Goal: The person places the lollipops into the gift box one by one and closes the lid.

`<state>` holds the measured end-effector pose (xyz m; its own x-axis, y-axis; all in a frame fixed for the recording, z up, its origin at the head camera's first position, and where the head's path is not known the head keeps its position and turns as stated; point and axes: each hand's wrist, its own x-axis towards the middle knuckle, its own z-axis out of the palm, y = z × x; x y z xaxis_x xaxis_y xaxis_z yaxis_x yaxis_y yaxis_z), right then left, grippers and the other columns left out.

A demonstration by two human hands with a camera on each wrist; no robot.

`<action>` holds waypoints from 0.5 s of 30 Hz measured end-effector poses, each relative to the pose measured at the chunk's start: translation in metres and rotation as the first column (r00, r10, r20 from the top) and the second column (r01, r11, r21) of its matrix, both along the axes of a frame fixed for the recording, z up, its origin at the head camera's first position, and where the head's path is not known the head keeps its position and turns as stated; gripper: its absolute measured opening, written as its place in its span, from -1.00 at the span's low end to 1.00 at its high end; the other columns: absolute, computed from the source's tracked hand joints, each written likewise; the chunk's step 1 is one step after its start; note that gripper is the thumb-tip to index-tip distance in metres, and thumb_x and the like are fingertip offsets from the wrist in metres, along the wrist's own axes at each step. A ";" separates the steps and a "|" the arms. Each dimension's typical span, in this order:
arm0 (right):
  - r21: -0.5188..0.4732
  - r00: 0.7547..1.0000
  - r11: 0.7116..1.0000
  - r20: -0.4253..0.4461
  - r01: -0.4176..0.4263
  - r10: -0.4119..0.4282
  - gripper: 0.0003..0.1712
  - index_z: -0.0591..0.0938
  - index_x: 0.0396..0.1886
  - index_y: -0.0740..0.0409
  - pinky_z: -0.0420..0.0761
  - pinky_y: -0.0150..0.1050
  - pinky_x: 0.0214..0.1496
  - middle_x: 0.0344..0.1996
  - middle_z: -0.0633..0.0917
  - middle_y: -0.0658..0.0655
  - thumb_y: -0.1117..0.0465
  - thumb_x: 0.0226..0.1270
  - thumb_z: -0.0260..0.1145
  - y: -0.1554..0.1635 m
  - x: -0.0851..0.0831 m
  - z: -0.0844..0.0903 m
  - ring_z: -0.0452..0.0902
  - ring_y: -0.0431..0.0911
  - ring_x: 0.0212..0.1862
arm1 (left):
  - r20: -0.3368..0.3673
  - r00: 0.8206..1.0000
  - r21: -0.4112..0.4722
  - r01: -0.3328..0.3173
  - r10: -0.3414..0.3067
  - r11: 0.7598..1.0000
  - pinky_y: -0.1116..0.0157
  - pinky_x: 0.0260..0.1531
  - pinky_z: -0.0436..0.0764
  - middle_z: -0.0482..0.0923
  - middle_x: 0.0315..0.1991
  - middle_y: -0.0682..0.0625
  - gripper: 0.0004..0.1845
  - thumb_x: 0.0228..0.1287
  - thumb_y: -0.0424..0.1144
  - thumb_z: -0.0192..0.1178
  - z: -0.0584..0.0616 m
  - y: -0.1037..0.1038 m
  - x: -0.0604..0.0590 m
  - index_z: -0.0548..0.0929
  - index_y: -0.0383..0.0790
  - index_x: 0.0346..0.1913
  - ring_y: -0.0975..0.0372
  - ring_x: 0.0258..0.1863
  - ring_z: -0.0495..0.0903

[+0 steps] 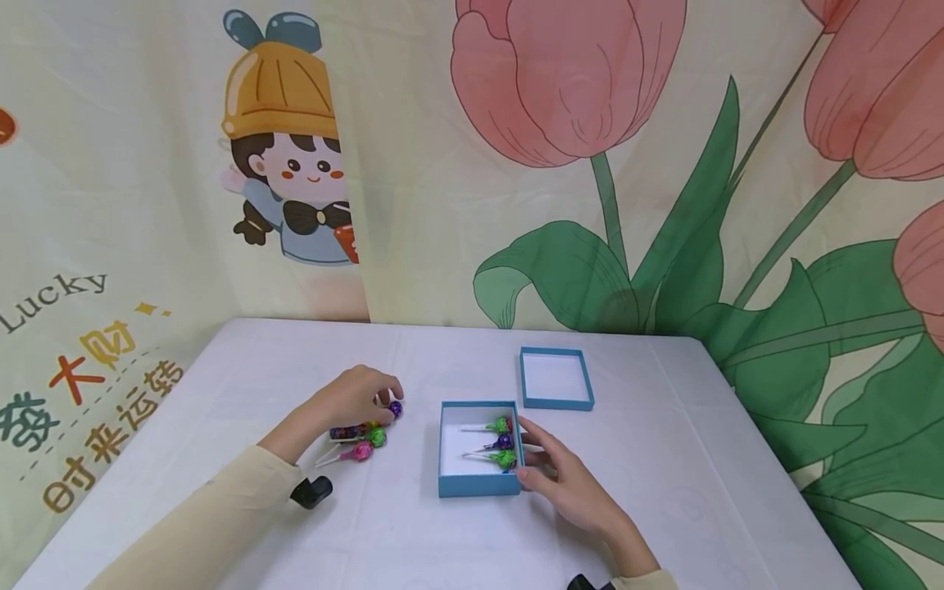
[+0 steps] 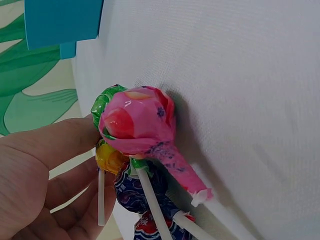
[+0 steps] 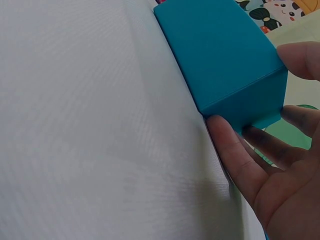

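Note:
My left hand is over a small heap of lollipops left of the box, its thumb and fingers pinching a purple lollipop; the fingertips are partly hidden. Beside it lie a green lollipop and a pink lollipop. The left wrist view shows the pink wrapper close up, with a yellow lollipop and dark blue ones behind. My right hand holds the right side of an open blue box, thumb at its near corner. Inside, several green and purple lollipops lie along the right wall.
Behind the box, to the right, a blue-rimmed lid lies with its white inside up. A white cloth covers the table. A printed curtain with tulips and a cartoon figure hangs behind the table's far edge.

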<state>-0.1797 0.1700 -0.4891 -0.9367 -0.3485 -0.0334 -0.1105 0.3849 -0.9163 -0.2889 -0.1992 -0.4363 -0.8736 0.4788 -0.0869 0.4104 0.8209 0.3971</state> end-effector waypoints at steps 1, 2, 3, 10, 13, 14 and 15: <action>0.002 1.000 1.000 0.000 0.001 -0.001 -0.18 0.23 0.70 -0.26 0.57 0.16 0.39 0.54 0.41 0.23 -0.03 0.57 0.34 0.000 0.000 0.000 0.53 0.11 0.38 | 0.004 1.000 -0.002 -0.001 0.001 1.000 0.18 -0.18 0.69 0.73 -0.21 0.01 -0.75 0.31 -0.25 0.51 0.000 0.001 0.001 0.79 -0.11 0.02 0.22 -0.31 0.59; 0.003 1.000 1.000 0.001 0.002 -0.002 -0.18 0.23 0.70 -0.26 0.57 0.16 0.39 0.54 0.41 0.23 -0.03 0.57 0.34 0.000 0.000 0.000 0.54 0.11 0.38 | 0.008 1.000 -0.005 -0.004 0.004 1.000 0.19 -0.18 0.68 0.72 -0.22 0.03 -0.76 0.32 -0.25 0.51 0.001 0.002 0.001 0.79 -0.10 0.01 0.23 -0.31 0.58; 0.004 1.000 1.000 0.003 0.003 -0.004 -0.18 0.23 0.70 -0.26 0.57 0.16 0.39 0.54 0.41 0.23 -0.03 0.57 0.35 0.000 0.000 0.000 0.54 0.11 0.38 | 0.010 1.000 -0.007 -0.006 0.006 1.000 0.19 -0.19 0.68 0.72 -0.24 0.04 -0.78 0.32 -0.25 0.50 0.001 0.003 0.001 0.79 -0.09 -0.01 0.23 -0.32 0.58; -0.001 1.000 1.000 0.011 0.007 -0.007 -0.18 0.23 0.70 -0.27 0.60 0.13 0.36 0.54 0.41 0.23 -0.04 0.57 0.35 -0.001 0.000 0.000 0.54 0.12 0.38 | -0.001 1.000 -0.009 -0.006 0.006 1.000 0.19 -0.20 0.66 0.71 -0.28 0.06 -0.86 0.35 -0.27 0.48 0.004 0.005 0.005 0.80 -0.09 -0.07 0.22 -0.32 0.57; -0.003 1.000 1.000 0.008 0.007 -0.007 -0.18 0.24 0.70 -0.27 0.61 0.12 0.35 0.54 0.41 0.23 -0.04 0.56 0.35 -0.001 0.001 0.001 0.54 0.11 0.38 | -0.025 1.000 -0.009 0.003 -0.003 1.000 0.17 -0.18 0.67 0.72 -0.27 0.06 -0.85 0.35 -0.27 0.47 0.005 0.006 0.005 0.80 -0.10 -0.06 0.22 -0.31 0.58; -0.005 1.000 1.000 0.008 0.007 -0.007 -0.18 0.24 0.70 -0.27 0.61 0.12 0.35 0.54 0.41 0.22 -0.04 0.56 0.35 -0.001 0.001 0.001 0.54 0.11 0.38 | -0.032 0.999 -0.008 0.002 -0.002 1.000 0.17 -0.18 0.67 0.73 -0.27 0.06 -0.84 0.35 -0.27 0.47 0.005 0.006 0.005 0.80 -0.10 -0.06 0.22 -0.30 0.58; -0.005 1.000 1.000 0.007 0.007 -0.007 -0.18 0.24 0.70 -0.27 0.60 0.13 0.35 0.54 0.41 0.22 -0.04 0.56 0.35 -0.001 0.001 0.001 0.54 0.11 0.38 | -0.037 0.999 -0.007 0.001 -0.001 1.000 0.18 -0.17 0.67 0.73 -0.26 0.07 -0.84 0.35 -0.26 0.48 0.005 0.007 0.005 0.80 -0.10 -0.05 0.22 -0.30 0.58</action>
<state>-0.1790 0.1693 -0.4885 -0.9390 -0.3418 -0.0384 -0.1013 0.3815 -0.9188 -0.2842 -0.1927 -0.4313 -0.8760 0.4789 -0.0578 0.4253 0.8232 0.3760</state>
